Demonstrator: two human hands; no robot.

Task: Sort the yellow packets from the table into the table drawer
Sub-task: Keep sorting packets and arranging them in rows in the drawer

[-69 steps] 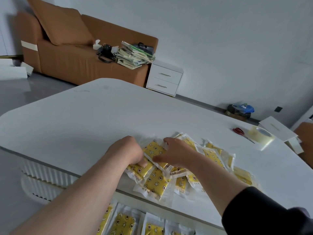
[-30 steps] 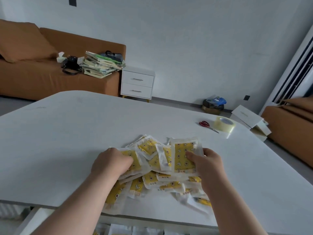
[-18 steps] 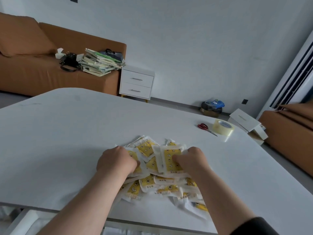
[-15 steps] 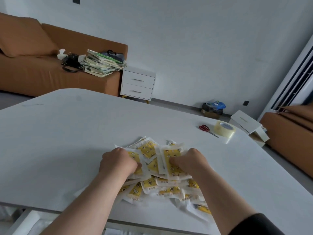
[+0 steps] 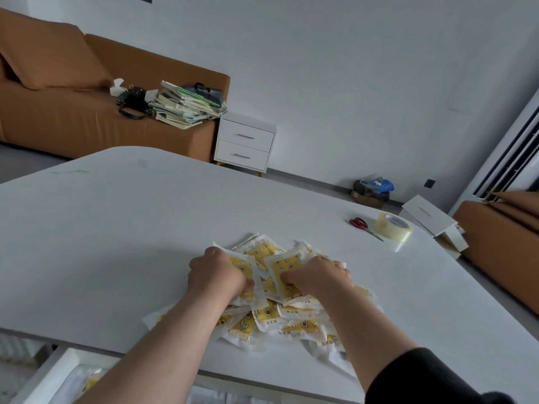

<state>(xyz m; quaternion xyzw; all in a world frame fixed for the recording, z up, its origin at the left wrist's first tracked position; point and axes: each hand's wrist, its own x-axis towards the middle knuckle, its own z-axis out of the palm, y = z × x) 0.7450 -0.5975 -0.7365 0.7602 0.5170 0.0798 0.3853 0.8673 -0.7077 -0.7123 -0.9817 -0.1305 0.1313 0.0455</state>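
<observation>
A person's left hand (image 5: pixel 217 276) and right hand (image 5: pixel 320 277) each gripped yellow packets (image 5: pixel 293 319) from a heap on the white table (image 5: pixel 116 228), above the open drawer (image 5: pixel 55 371).

This is a home living room. A brown sofa (image 5: pixel 73 123) with a loose back cushion (image 5: pixel 49 56) stands along the white wall (image 5: pixel 350 68), a black handbag (image 5: pixel 132 102) and a slumped stack of magazines (image 5: pixel 186 106) on its seat. A white two-drawer bedside cabinet (image 5: pixel 245 145) sits beside it, and a second brown sofa (image 5: pixel 501 240) stands right of the white bench (image 5: pixel 116 228).
</observation>
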